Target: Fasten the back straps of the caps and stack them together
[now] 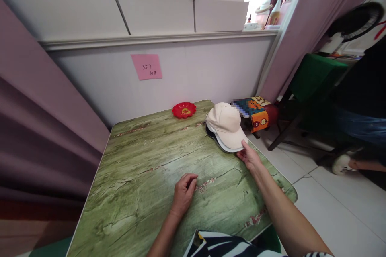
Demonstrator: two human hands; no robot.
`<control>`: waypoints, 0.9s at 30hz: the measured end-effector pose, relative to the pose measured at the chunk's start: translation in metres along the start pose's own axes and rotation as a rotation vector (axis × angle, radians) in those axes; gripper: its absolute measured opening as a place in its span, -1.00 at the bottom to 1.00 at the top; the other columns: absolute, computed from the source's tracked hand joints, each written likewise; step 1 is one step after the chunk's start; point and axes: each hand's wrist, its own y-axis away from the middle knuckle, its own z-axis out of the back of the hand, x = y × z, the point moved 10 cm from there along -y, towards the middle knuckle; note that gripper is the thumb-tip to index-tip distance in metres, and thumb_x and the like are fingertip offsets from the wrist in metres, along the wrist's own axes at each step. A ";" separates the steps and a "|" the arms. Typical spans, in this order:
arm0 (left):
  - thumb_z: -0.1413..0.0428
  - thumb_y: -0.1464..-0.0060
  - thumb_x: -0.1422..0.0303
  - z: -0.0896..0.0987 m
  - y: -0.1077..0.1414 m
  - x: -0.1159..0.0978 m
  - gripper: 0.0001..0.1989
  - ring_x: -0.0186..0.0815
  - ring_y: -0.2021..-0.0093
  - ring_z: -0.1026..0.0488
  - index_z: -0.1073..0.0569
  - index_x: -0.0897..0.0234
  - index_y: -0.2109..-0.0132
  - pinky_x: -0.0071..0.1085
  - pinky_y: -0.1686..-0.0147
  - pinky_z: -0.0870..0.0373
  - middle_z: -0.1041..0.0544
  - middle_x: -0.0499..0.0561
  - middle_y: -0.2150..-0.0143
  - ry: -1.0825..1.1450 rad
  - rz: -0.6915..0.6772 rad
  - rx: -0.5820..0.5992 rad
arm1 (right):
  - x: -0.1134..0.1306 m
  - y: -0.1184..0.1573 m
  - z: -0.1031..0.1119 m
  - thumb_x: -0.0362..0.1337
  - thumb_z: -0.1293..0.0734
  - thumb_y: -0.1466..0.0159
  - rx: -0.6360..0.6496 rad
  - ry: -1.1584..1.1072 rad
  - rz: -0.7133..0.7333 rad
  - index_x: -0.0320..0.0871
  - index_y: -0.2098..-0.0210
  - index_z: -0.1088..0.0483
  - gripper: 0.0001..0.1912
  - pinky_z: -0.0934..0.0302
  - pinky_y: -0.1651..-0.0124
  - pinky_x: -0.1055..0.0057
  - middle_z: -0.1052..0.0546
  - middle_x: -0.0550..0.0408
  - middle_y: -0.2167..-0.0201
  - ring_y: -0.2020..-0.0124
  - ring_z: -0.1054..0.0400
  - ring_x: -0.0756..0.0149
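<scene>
A cream baseball cap (225, 118) sits on top of a white cap (224, 144) and a dark cap (210, 132), nested in a stack at the table's right edge. My right hand (249, 156) pinches the front of the brim, thumb on top and fingers underneath. How many of the brims lie between those fingers is hidden. My left hand (183, 192) rests on the green wood-patterned table (135, 176), fingers loosely bent and thumb apart, with nothing in it. It lies to the near left of the caps, not touching them.
A red scalloped dish (184, 110) stands at the table's back edge. On the wall above hangs a pink note (146, 66). Beyond the right edge are a stool with a colourful cover (259, 114), a green-covered chair (319, 74) and a person (362, 100).
</scene>
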 end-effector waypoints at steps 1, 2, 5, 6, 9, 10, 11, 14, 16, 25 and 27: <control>-0.05 -0.17 0.20 0.000 0.000 0.000 -0.73 -0.26 0.32 -0.48 -0.54 0.27 0.20 -0.38 0.33 -0.45 -0.53 0.07 0.28 -0.004 0.001 -0.001 | 0.000 0.000 0.001 -0.11 -0.45 -0.15 -0.004 0.005 0.011 -0.15 0.32 -0.42 -0.74 -0.43 0.42 0.49 -0.49 0.20 0.58 0.55 -0.39 0.42; -0.04 -0.17 0.20 0.000 0.000 0.001 -0.73 -0.27 0.33 -0.48 -0.54 0.27 0.20 -0.39 0.33 -0.45 -0.53 0.07 0.28 -0.005 0.003 -0.001 | 0.000 0.000 0.001 -0.11 -0.45 -0.16 -0.001 0.003 0.020 -0.14 0.31 -0.43 -0.75 -0.44 0.40 0.48 -0.51 0.20 0.56 0.54 -0.40 0.42; -0.05 -0.17 0.21 -0.001 0.000 0.003 -0.74 -0.26 0.32 -0.48 -0.54 0.27 0.20 -0.39 0.35 -0.45 -0.53 0.08 0.27 0.004 0.009 0.007 | -0.005 0.002 -0.006 -0.15 -0.41 -0.21 0.052 -0.092 -0.002 -0.11 0.26 -0.44 -0.81 -0.46 0.32 0.43 -0.57 0.17 0.47 0.46 -0.46 0.39; -0.05 -0.17 0.21 -0.001 0.000 0.003 -0.74 -0.26 0.31 -0.48 -0.54 0.27 0.20 -0.39 0.35 -0.46 -0.53 0.08 0.26 0.008 0.009 0.009 | -0.007 0.003 -0.011 -0.16 -0.40 -0.22 0.082 -0.141 -0.023 -0.09 0.23 -0.44 -0.82 -0.47 0.28 0.41 -0.59 0.17 0.43 0.42 -0.48 0.38; -0.05 -0.17 0.21 -0.001 0.000 0.003 -0.74 -0.26 0.31 -0.48 -0.54 0.27 0.19 -0.39 0.34 -0.47 -0.52 0.08 0.26 0.016 0.009 0.009 | -0.010 0.005 -0.028 -0.23 -0.41 -0.22 0.162 -0.289 -0.073 -0.06 0.14 -0.45 -0.79 -0.46 0.17 0.37 -0.63 0.17 0.30 0.29 -0.53 0.36; -0.05 -0.17 0.21 -0.001 0.001 0.004 -0.74 -0.26 0.31 -0.48 -0.54 0.27 0.19 -0.39 0.34 -0.47 -0.52 0.08 0.26 0.015 0.008 0.009 | -0.010 0.005 -0.033 -0.28 -0.42 -0.21 0.178 -0.342 -0.077 -0.06 0.11 -0.45 -0.76 -0.46 0.13 0.37 -0.63 0.17 0.27 0.25 -0.53 0.37; -0.05 -0.18 0.22 -0.002 0.001 0.004 -0.74 -0.27 0.32 -0.48 -0.54 0.28 0.18 -0.39 0.34 -0.47 -0.52 0.08 0.26 0.013 0.005 0.011 | -0.009 0.005 -0.038 -0.32 -0.42 -0.20 0.190 -0.399 -0.080 -0.06 0.09 -0.45 -0.73 -0.45 0.08 0.37 -0.64 0.18 0.25 0.22 -0.53 0.37; -0.04 -0.19 0.23 -0.002 0.001 0.003 -0.74 -0.27 0.32 -0.47 -0.53 0.28 0.18 -0.39 0.33 -0.46 -0.52 0.07 0.27 0.005 -0.006 0.012 | -0.010 0.001 -0.050 -0.40 -0.40 -0.20 0.235 -0.543 -0.103 -0.07 0.02 -0.44 -0.65 -0.39 -0.06 0.28 -0.64 0.16 0.20 0.13 -0.53 0.35; -0.03 -0.19 0.23 -0.002 0.001 0.002 -0.74 -0.27 0.32 -0.47 -0.53 0.29 0.19 -0.39 0.32 -0.44 -0.51 0.06 0.29 -0.006 -0.012 0.010 | -0.013 -0.001 -0.055 -0.40 -0.38 -0.22 0.265 -0.591 -0.129 -0.08 -0.02 -0.44 -0.64 -0.34 -0.13 0.22 -0.64 0.14 0.18 0.10 -0.52 0.33; -0.03 -0.19 0.25 -0.003 0.001 0.006 -0.75 -0.27 0.29 -0.46 -0.52 0.30 0.18 -0.39 0.33 -0.43 -0.49 0.06 0.27 -0.005 -0.006 0.017 | -0.011 -0.006 -0.051 -0.36 -0.32 -0.28 0.309 -0.617 -0.130 -0.10 -0.03 -0.44 -0.68 -0.31 -0.16 0.18 -0.63 0.10 0.16 0.10 -0.52 0.30; -0.03 -0.19 0.25 -0.003 0.001 0.006 -0.75 -0.28 0.31 -0.46 -0.52 0.30 0.19 -0.39 0.32 -0.42 -0.49 0.05 0.28 -0.017 -0.017 0.017 | -0.013 -0.009 -0.048 -0.38 -0.35 -0.25 0.227 -0.542 -0.155 -0.11 0.00 -0.45 -0.68 -0.35 -0.12 0.17 -0.64 0.10 0.22 0.15 -0.54 0.30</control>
